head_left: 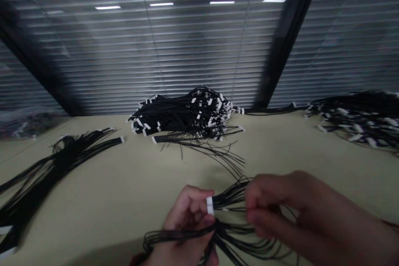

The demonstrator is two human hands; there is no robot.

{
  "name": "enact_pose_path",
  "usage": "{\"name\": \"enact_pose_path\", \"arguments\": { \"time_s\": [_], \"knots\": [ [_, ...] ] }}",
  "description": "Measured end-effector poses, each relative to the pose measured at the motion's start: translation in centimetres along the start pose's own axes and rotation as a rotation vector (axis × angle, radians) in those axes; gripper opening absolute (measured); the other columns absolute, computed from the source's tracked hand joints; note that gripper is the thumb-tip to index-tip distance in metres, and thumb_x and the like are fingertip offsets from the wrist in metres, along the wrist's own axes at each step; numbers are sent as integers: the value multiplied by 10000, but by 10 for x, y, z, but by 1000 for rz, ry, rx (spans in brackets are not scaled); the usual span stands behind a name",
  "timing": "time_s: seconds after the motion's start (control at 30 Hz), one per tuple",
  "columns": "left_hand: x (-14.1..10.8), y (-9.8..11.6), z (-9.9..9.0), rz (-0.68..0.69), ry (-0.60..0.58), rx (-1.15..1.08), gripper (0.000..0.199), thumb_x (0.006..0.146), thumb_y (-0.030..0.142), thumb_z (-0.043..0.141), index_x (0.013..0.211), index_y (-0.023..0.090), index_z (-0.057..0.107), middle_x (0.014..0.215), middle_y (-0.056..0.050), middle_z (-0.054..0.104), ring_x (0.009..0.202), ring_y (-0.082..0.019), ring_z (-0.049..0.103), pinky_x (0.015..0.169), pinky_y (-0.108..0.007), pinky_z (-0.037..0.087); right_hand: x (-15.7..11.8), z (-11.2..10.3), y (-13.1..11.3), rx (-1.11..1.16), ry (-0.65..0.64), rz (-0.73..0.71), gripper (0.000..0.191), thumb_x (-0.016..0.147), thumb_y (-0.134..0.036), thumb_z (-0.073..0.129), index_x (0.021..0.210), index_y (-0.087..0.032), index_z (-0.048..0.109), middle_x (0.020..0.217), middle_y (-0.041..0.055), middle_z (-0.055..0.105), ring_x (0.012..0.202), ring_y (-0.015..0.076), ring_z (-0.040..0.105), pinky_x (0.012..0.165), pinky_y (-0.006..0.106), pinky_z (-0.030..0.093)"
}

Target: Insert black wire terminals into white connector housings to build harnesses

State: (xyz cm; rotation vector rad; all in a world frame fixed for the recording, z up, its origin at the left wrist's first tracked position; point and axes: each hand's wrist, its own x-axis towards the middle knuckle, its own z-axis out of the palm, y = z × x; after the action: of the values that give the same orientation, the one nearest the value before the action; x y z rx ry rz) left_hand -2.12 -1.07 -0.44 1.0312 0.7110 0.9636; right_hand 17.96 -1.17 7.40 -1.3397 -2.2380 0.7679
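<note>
Black wire leads [232,195] with white connectors are lifted just above the surface [93,187] at the near end of the view, bunched between both hands. Left hand [187,220] is closed, gripping the bunch in a firm wrap, with one white connector [210,205] sticking out past the fingers toward the right hand, likely held like that to keep the end exposed and the strands from slipping. Right hand [268,203] is just beside it, with fingers [252,195] bent in at the strands past the connector; blur is heavy here, so it looks like a pinch, but cannot tell for sure whether they are closed on the wires. Wire loops [240,245] sag below the left hand, apparently left loose because only the gripped section needs control. Farther out, a large heap of leads [183,116] sits mid-surface, with stray strands [215,153] trailing toward the hands. A long bundle of leads [52,166] lies to the left, its strands running roughly together, as if kept apart from the heap. Another heap of leads [355,120] lies to the right, against a slatted blind [124,70].
</note>
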Motion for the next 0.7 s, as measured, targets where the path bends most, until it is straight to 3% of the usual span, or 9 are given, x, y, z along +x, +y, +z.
{"name": "enact_pose_path", "arguments": {
  "time_s": [0.17, 0.4, 0.57, 0.7],
  "knots": [
    [-3, 0, 1, -9, -19, -15, 220, 780, 399, 628, 936, 265, 551, 777, 37, 559, 431, -20, 516, 374, -115, 427, -4, 32, -4, -224, 186, -113, 130, 740, -89, 499, 687, -204, 528, 646, -45, 572, 513, 94, 486, 471, 206, 321],
    [-2, -4, 1, -12, 6, -7, 219, 787, 398, 622, 944, 259, 557, 765, 43, 545, 431, -14, 513, 373, -102, 433, -7, 31, 1, -246, 186, -124, 149, 731, -84, 495, 657, -213, 513, 609, -53, 539, 490, 88, 456, 451, 210, 287],
    [0, -10, 2, 44, -9, -31, 200, 780, 375, 640, 938, 267, 583, 740, 39, 557, 423, -14, 507, 355, -91, 412, -6, 32, 2, -305, 220, -278, 144, 765, -90, 503, 707, -221, 502, 605, -62, 524, 500, 102, 455, 469, 242, 286],
    [-1, -14, 0, 53, -19, -35, 173, 808, 311, 621, 970, 253, 602, 758, 14, 582, 423, -20, 475, 361, -111, 413, -5, 35, 3, -362, 202, -327, 200, 868, -133, 392, 713, -210, 491, 601, -39, 511, 505, 118, 465, 471, 262, 305]
  ]
}}
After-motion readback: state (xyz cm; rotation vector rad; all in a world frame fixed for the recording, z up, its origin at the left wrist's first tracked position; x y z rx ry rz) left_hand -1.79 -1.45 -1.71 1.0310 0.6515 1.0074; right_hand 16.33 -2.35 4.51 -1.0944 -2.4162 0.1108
